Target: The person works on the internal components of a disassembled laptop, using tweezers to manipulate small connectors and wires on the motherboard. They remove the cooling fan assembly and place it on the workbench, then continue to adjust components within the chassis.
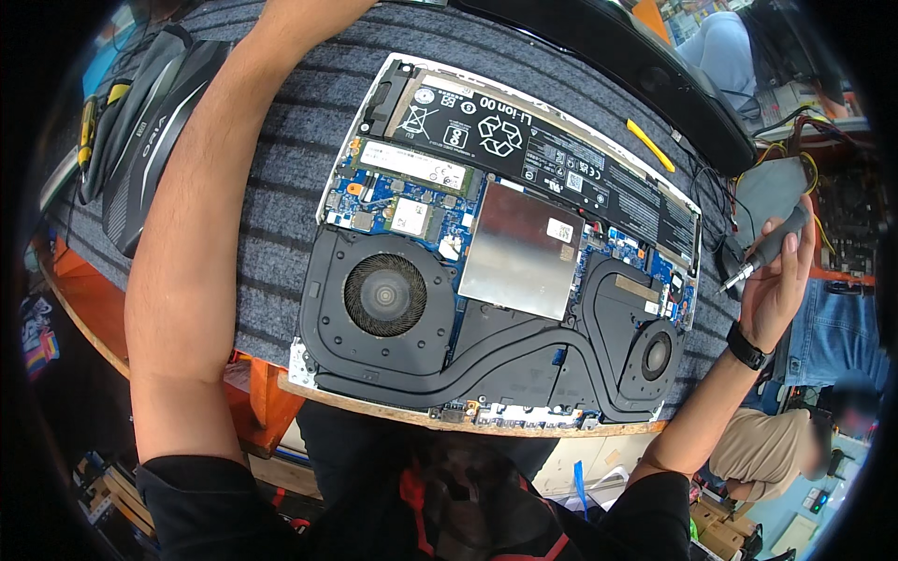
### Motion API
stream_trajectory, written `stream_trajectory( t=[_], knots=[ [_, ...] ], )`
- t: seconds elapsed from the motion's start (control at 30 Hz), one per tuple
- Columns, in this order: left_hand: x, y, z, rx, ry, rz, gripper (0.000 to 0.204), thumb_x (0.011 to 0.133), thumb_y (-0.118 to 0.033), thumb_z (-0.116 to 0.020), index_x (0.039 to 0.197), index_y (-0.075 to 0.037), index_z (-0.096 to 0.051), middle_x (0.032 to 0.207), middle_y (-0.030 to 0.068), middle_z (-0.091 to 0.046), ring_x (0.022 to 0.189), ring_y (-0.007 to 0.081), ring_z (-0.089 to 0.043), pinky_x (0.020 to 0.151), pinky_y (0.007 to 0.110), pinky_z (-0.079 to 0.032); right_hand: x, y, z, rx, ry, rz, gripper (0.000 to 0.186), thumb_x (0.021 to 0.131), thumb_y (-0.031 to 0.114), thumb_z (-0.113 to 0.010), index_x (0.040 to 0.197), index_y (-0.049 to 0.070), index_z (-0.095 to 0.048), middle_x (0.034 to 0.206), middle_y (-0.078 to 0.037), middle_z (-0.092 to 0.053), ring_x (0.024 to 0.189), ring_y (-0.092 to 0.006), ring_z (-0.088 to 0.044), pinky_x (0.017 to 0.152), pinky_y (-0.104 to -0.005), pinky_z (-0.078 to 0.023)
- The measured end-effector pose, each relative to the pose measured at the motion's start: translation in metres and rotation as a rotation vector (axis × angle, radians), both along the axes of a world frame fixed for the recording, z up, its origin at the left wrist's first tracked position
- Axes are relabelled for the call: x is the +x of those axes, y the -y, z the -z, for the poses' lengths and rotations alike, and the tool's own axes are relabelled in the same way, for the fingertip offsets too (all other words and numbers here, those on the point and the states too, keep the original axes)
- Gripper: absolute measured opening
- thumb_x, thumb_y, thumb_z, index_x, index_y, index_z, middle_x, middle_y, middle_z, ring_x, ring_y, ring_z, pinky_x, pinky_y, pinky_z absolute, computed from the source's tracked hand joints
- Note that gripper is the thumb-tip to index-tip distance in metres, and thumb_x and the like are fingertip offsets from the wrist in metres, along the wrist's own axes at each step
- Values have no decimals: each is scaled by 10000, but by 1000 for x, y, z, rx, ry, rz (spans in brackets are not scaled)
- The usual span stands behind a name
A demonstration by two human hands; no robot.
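An opened laptop base (505, 355) lies in front of me with its insides bare. It shows a black battery (552, 140) along the far side, a blue circuit board (360, 210), a silver metal plate (519, 248) in the middle and two fans, the larger fan (385, 294) at left and the smaller fan (652, 357) at right. My right hand (786, 271), beside the laptop's right side, is closed around a grey-handled screwdriver (772, 245), its metal tip pointing toward the laptop. My left arm reaches past the laptop's left side; my left hand (323, 11) is cut off by the top edge, fingers hidden.
A grey striped mat (267, 220) covers the bench. A yellow pry tool (650, 145) lies beyond the battery, near a long black device (608, 56). At left are a black bag (154, 140) and a yellow-black tool (89, 131). Cables and other people appear at right.
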State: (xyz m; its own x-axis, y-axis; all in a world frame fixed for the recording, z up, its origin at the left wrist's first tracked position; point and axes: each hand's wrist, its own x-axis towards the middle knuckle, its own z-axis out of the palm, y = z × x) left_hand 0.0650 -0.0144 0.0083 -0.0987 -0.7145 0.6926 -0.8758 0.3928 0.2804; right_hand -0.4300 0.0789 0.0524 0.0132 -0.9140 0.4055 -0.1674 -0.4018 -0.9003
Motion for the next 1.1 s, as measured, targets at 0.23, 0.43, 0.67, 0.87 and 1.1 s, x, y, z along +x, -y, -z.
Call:
stream_trajectory(
  t=[0.23,0.43,0.67,0.87,1.1],
  knots=[
    [-3,-1,1,-10,-2,-32,262,928,-237,-662,871,16,-689,866,190,-631,786,358,-627,712,423,-491,2,0,-2,-1,23,12,579,1044,148,-543,1562,32,-312,1081,-147,-627,899,-90,-611,778,-208,-497],
    [-7,-4,1,19,-71,-19,227,931,-210,-676,889,11,-704,859,178,-632,771,329,-622,709,407,-486,13,-3,-3,-25,17,71,587,1037,158,-554,1560,37,-317,1050,-142,-631,824,-78,-606,727,-199,-500],
    [-2,1,4,106,-56,-63,310,928,-296,-694,940,13,-716,924,161,-682,765,274,-618,713,391,-491,9,-1,-2,-47,-29,60,570,1029,191,-580,1529,15,-369,1018,-131,-667,675,-58,-610,565,-189,-508],
    [15,13,14,103,-11,36,261,976,-247,-678,1069,-9,-728,874,34,-654,803,118,-588,780,255,-466,4,-1,-3,-59,-59,65,565,1032,207,-588,1526,26,-382,1013,-137,-682,690,-59,-626,580,-177,-518],
    [12,11,10,112,4,-21,284,984,-268,-672,1079,-7,-734,905,44,-683,831,107,-609,789,250,-471,-6,-1,-3,-68,-127,2,557,1033,238,-599,1518,35,-414,1020,-131,-706,693,-43,-633,592,-169,-523]
  ],
)
